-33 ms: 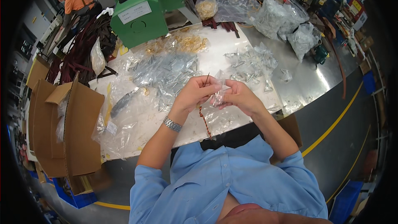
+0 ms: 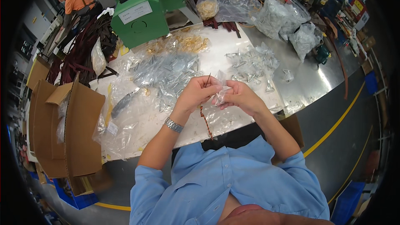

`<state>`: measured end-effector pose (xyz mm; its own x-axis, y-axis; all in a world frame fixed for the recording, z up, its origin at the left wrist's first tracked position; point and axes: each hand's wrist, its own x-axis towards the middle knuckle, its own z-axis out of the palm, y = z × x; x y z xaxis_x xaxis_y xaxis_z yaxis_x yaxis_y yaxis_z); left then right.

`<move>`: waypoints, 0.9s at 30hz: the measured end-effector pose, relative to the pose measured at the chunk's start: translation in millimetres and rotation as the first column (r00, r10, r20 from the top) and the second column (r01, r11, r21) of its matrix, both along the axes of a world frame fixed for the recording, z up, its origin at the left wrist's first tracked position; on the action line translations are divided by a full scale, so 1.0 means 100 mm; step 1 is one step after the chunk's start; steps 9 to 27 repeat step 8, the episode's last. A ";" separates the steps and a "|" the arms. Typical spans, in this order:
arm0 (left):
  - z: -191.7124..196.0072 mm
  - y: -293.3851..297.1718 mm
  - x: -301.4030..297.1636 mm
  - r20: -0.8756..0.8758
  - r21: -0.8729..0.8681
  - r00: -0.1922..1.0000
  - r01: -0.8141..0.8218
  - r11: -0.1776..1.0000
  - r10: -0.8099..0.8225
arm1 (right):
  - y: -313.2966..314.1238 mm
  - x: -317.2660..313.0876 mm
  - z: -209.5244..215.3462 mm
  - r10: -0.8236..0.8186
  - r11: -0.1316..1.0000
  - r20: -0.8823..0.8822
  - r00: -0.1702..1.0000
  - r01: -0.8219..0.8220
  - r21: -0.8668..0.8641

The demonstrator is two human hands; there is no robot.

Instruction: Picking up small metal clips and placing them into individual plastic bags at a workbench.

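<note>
- Pinching a thin dark cord (image 2: 205, 116) between thumb and fingers, the left hand (image 2: 199, 93) is clenched on it just above the near edge of the tabletop (image 2: 308, 79); one cord end pokes up past the fingertips, and the red-and-dark braided tail hangs down toward the person's lap.
- Touching the left one, the right hand (image 2: 239, 96) grips a small clear bag (image 2: 221, 93), fingers curled around it; the bag sits right between the two hands.
- Both hands meet over the middle of the white sheet on the tabletop, in front of the person's blue shirt (image 2: 216, 183).
- A wristwatch (image 2: 173, 125) rings the left wrist.
- Beyond the hands lie heaps of clear bags with metal triangle rings (image 2: 250, 62), and a scatter of gold-coloured fittings (image 2: 187, 41) farther back.
- A green machine (image 2: 146, 8) stands at the far left of the tabletop.
- An open cardboard box (image 2: 66, 129) sits to the person's left, beside the tabletop.
- Dark straps (image 2: 79, 54) pile up behind the box.
- Another person in an orange top (image 2: 77, 1) is far off at the upper left.
</note>
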<state>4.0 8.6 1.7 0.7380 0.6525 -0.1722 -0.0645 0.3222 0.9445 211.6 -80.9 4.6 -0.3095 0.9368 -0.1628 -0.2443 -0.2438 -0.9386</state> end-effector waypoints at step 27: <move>-0.11 -0.11 0.12 -0.105 0.531 0.951 -0.192 0.825 0.289 | -0.04 -0.06 0.03 -0.004 1.000 0.286 0.958 -0.003 0.027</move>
